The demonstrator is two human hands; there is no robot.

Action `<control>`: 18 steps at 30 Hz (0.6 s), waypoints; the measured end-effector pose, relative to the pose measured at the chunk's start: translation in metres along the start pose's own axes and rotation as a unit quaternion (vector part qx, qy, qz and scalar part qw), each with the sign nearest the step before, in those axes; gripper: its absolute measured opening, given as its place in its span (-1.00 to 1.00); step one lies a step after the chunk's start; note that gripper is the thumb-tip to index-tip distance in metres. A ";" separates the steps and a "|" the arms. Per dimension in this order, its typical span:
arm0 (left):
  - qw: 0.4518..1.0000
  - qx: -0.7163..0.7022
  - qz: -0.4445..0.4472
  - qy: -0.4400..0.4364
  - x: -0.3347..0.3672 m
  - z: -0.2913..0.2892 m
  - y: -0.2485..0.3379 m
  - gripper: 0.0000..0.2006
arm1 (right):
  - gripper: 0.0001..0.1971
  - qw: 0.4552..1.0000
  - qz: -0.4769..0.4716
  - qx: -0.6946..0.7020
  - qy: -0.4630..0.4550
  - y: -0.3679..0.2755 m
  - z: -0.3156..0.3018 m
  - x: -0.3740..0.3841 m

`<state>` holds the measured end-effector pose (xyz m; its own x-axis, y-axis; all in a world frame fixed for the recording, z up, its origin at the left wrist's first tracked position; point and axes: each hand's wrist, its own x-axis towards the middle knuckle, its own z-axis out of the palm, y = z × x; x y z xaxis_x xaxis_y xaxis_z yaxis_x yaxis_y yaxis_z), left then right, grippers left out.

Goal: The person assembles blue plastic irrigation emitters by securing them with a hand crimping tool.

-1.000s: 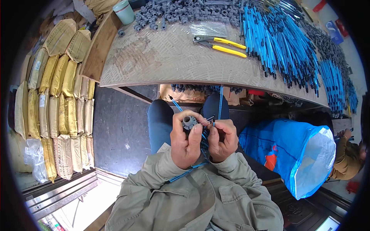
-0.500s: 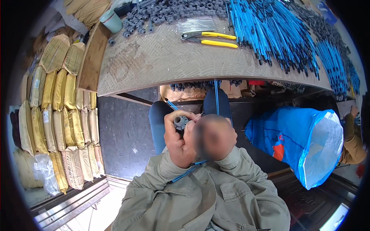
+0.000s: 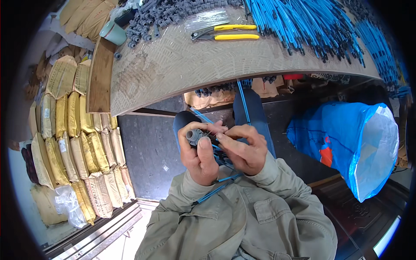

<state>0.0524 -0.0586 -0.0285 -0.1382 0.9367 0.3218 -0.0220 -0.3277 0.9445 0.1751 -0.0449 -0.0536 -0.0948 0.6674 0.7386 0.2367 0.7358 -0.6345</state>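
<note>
My left hand [image 3: 198, 152] is closed around a grey threaded plastic fitting [image 3: 193, 136], whose round open end points up beside my thumb. Close by, my right hand [image 3: 246, 149] has thumb and finger pinched together, meeting the left fingertips; whatever is between them is too thin to make out. Blue tubes [image 3: 243, 104] with dark ends stretch from under the table edge over my lap. More blue tubes [image 3: 216, 191] lie across my jacket, below my wrists, partly hidden by the hands and sleeves.
Ahead is a worktable [image 3: 173, 73] with yellow-handled pliers [image 3: 234, 37], a bundle of clear thin strips [image 3: 207, 20], heaped grey fittings [image 3: 160, 21], a pale green cup [image 3: 113, 33] and piled blue tubes [image 3: 299, 26]. Stacked sacks [image 3: 78, 147] stand left, a blue bag [image 3: 338, 134] right.
My right hand, a blurred shape half a second ago, now shows its fingers pinched against the left fingertips. The left hand keeps the fitting. The whole view has shifted slightly.
</note>
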 end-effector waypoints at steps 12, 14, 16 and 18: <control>0.998 -0.053 0.024 -0.027 0.000 0.001 -0.001 -0.56 | -0.64 0.989 0.066 0.121 -0.053 0.006 -0.008 0.003; 0.997 -0.045 0.043 -0.037 -0.003 0.001 -0.001 -0.57 | -0.63 0.986 0.056 0.143 -0.063 0.010 -0.009 0.001; 0.998 -0.041 0.037 -0.039 -0.005 0.001 0.001 -0.56 | -0.60 0.981 0.054 0.162 -0.087 0.014 -0.010 0.000; 0.998 -0.032 0.028 -0.040 -0.007 0.001 0.004 -0.55 | -0.59 0.978 0.051 0.173 -0.101 0.012 -0.012 -0.001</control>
<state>0.0545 -0.0665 -0.0270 -0.0621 0.9230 0.3798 -0.0806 -0.3839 0.9199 0.1898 -0.0377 -0.0594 -0.2848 0.7223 0.6302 -0.0836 0.6362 -0.7670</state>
